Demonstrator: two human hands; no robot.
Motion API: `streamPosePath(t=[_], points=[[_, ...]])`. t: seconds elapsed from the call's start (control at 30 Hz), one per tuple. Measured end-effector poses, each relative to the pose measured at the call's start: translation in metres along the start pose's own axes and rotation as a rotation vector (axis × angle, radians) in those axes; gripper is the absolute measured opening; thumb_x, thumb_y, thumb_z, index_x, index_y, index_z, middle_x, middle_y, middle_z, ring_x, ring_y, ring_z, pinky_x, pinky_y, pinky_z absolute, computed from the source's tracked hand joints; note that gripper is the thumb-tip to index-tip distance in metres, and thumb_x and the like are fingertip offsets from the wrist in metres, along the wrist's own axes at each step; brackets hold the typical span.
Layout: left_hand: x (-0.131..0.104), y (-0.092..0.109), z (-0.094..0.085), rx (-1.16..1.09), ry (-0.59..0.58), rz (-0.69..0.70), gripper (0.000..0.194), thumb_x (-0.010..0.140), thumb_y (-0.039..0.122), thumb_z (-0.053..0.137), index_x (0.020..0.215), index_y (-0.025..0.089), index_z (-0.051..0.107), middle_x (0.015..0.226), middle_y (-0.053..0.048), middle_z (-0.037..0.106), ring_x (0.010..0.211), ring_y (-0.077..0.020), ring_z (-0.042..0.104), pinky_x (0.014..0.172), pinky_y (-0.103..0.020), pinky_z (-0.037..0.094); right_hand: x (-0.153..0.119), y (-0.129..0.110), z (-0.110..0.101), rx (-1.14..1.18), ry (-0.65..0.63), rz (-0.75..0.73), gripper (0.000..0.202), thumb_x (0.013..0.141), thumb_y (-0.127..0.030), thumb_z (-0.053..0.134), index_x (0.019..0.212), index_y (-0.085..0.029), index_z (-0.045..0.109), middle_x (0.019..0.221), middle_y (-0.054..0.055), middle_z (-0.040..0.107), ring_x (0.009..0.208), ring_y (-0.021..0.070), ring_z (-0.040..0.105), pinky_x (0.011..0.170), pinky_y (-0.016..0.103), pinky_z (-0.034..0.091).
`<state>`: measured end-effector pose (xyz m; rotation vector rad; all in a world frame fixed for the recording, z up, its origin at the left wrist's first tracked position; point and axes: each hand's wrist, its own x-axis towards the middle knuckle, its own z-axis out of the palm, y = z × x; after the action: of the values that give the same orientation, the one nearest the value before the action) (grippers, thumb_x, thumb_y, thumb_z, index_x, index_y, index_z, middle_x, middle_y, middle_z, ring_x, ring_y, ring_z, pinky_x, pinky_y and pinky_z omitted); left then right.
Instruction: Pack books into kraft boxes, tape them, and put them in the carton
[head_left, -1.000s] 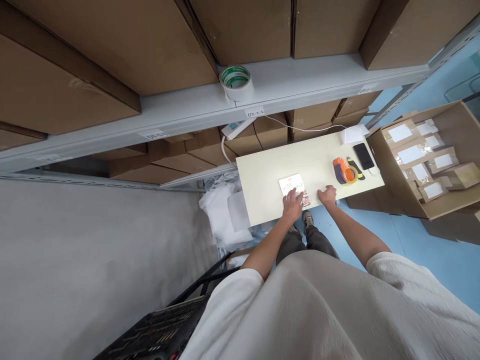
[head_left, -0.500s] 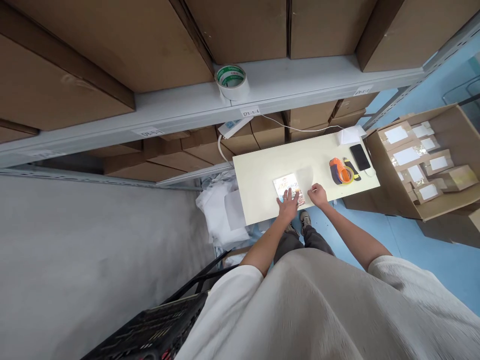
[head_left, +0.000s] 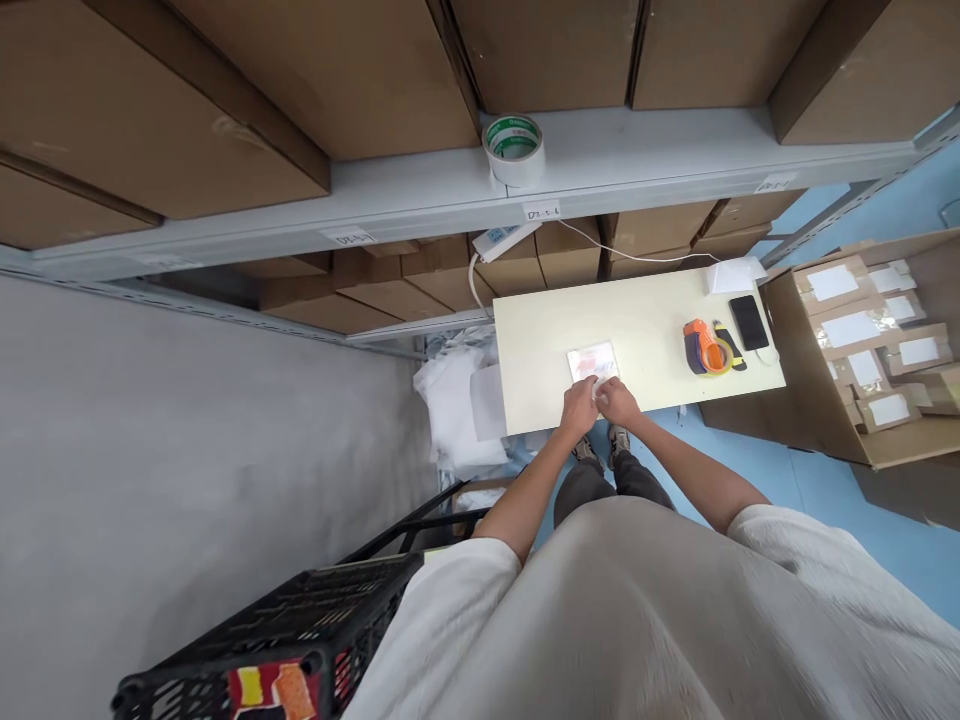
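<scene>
A flat, square printed item (head_left: 591, 358) lies near the front edge of the cream table. Its colours look pale under a thin translucent white sheet (head_left: 600, 386), bunched at the near edge. My left hand (head_left: 579, 406) is closed on that sheet at the item's near side. Close beside it, my right hand (head_left: 619, 403) also pinches the sheet. The fingertips nearly meet and hide the item's near edge. To the right lie an orange tape dispenser (head_left: 697, 340), a yellow-and-black utility knife (head_left: 729, 347) and a black phone (head_left: 748, 323).
The cream table (head_left: 540, 340) stands against a metal shelf (head_left: 637, 150) stacked with cardboard boxes. A white tape roll (head_left: 514, 152) sits on the shelf. A large carton (head_left: 795, 400) of small boxes is at the right. A black crate (head_left: 300, 610) stands at lower left.
My left hand has gone from lying spread on the item to pinching at its near edge. My right hand has moved left beside it, and the translucent sheet now covers the item.
</scene>
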<state>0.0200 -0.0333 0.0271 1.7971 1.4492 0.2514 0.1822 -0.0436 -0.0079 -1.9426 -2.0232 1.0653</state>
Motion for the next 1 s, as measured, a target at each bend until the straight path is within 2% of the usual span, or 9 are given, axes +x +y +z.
streamPosePath(t=[0.1, 0.2, 0.27, 0.33, 0.47, 0.57, 0.73, 0.87, 1.0], points=[[0.004, -0.001, 0.002, 0.066, -0.095, -0.078, 0.061, 0.092, 0.007, 0.056, 0.153, 0.019, 0.058, 0.150, -0.018, 0.069, 0.148, -0.0353, 0.057, 0.122, -0.050, 0.044, -0.003, 0.011, -0.003, 0.096, -0.028, -0.041, 0.027, 0.090, -0.022, 0.064, 0.115, -0.018, 0.075, 0.123, 0.014, 0.067, 0.120, 0.0278, 0.063, 0.109, 0.038, 0.051], [0.005, -0.002, 0.002, 0.104, -0.096, -0.092, 0.060, 0.096, 0.009, 0.055, 0.155, 0.019, 0.057, 0.150, -0.017, 0.069, 0.147, -0.0338, 0.058, 0.120, -0.045, 0.044, -0.005, 0.023, -0.012, 0.183, 0.048, 0.018, 0.037, 0.089, -0.019, 0.056, 0.120, -0.017, 0.075, 0.127, 0.016, 0.069, 0.119, 0.0290, 0.065, 0.109, 0.041, 0.053], [0.006, 0.000, 0.002, 0.107, -0.095, -0.107, 0.055, 0.102, 0.014, 0.050, 0.157, 0.018, 0.056, 0.149, -0.017, 0.070, 0.142, -0.0331, 0.062, 0.116, -0.043, 0.047, -0.003, 0.028, -0.019, 0.218, 0.150, 0.129, 0.044, 0.089, -0.022, 0.053, 0.128, -0.016, 0.073, 0.136, 0.018, 0.068, 0.121, 0.0311, 0.065, 0.109, 0.044, 0.053], [0.007, 0.003, 0.001, 0.104, -0.098, -0.131, 0.050, 0.109, 0.022, 0.043, 0.157, 0.018, 0.056, 0.148, -0.018, 0.070, 0.138, -0.0329, 0.065, 0.112, -0.043, 0.050, 0.001, 0.030, -0.025, 0.264, 0.201, 0.275, 0.050, 0.090, -0.026, 0.054, 0.136, -0.014, 0.069, 0.140, 0.020, 0.067, 0.119, 0.0322, 0.067, 0.107, 0.045, 0.055], [0.010, 0.007, 0.001, 0.100, -0.095, -0.146, 0.047, 0.114, 0.034, 0.040, 0.154, 0.018, 0.059, 0.151, -0.017, 0.069, 0.142, -0.0327, 0.063, 0.115, -0.042, 0.048, 0.011, 0.027, -0.029, 0.393, 0.148, 0.490, 0.057, 0.088, -0.029, 0.059, 0.142, -0.015, 0.066, 0.126, 0.015, 0.076, 0.107, 0.0294, 0.072, 0.100, 0.042, 0.059], [0.009, 0.006, 0.002, 0.081, -0.096, -0.138, 0.045, 0.114, 0.036, 0.045, 0.151, 0.018, 0.060, 0.155, -0.016, 0.067, 0.146, -0.0316, 0.060, 0.119, -0.042, 0.046, 0.016, 0.020, -0.030, 0.437, 0.156, 0.557, 0.050, 0.085, -0.031, 0.064, 0.133, -0.019, 0.071, 0.115, 0.010, 0.079, 0.103, 0.0269, 0.074, 0.095, 0.037, 0.059], [0.003, 0.001, 0.002, 0.025, -0.077, -0.099, 0.031, 0.111, 0.035, 0.052, 0.134, 0.021, 0.068, 0.143, -0.013, 0.073, 0.139, -0.0282, 0.064, 0.117, -0.040, 0.048, 0.017, 0.006, -0.033, 0.404, 0.139, 0.537, 0.023, 0.081, -0.034, 0.068, 0.099, -0.022, 0.077, 0.095, 0.006, 0.080, 0.094, 0.0234, 0.074, 0.084, 0.029, 0.055], [0.004, 0.008, 0.002, -0.070, -0.055, -0.071, 0.023, 0.111, 0.035, 0.053, 0.122, 0.024, 0.070, 0.137, -0.010, 0.075, 0.133, -0.0271, 0.067, 0.114, -0.040, 0.050, 0.012, 0.000, -0.045, 0.434, 0.173, 0.507, 0.020, 0.078, -0.033, 0.066, 0.093, -0.022, 0.074, 0.087, 0.004, 0.078, 0.085, 0.0219, 0.072, 0.078, 0.029, 0.053], [0.015, 0.027, 0.009, -0.222, -0.079, -0.132, 0.025, 0.112, 0.042, 0.051, 0.121, 0.028, 0.069, 0.126, -0.006, 0.079, 0.126, -0.0276, 0.070, 0.112, -0.043, 0.051, 0.000, 0.006, -0.067, 0.456, 0.267, 0.493, 0.017, 0.076, -0.036, 0.066, 0.087, -0.024, 0.069, 0.083, 0.003, 0.076, 0.081, 0.0224, 0.069, 0.077, 0.031, 0.053]])
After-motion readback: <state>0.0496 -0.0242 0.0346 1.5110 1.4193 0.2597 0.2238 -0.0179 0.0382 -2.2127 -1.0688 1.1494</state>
